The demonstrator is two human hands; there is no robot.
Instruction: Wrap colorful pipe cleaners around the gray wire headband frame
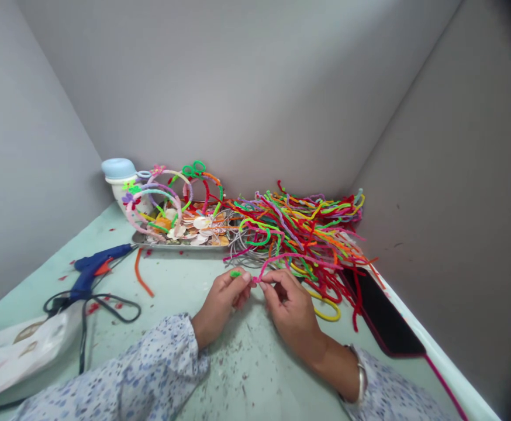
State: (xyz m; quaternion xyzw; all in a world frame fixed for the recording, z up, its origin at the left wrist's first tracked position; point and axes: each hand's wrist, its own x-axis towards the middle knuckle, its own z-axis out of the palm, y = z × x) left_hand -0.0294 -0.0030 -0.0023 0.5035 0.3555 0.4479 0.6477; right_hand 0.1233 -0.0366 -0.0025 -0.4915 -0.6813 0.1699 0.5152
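Observation:
A pink pipe cleaner point(282, 256) arches from between my fingertips toward the pile at the right. My left hand point(225, 298) pinches its end, and a small green piece point(235, 273) shows at the left fingers. Close beside it, my right hand point(291, 307) has thumb and index finger closed on the same pink pipe cleaner. Just beyond my hands lies a large heap of coloured pipe cleaners point(299, 228).
A metal tray point(185, 247) holds discs and decorated headbands point(154, 193) at the back left, beside a white bottle with a blue lid point(119, 169). A blue glue gun point(89, 272) with a cord lies left. At right sits a black flat object point(385, 318).

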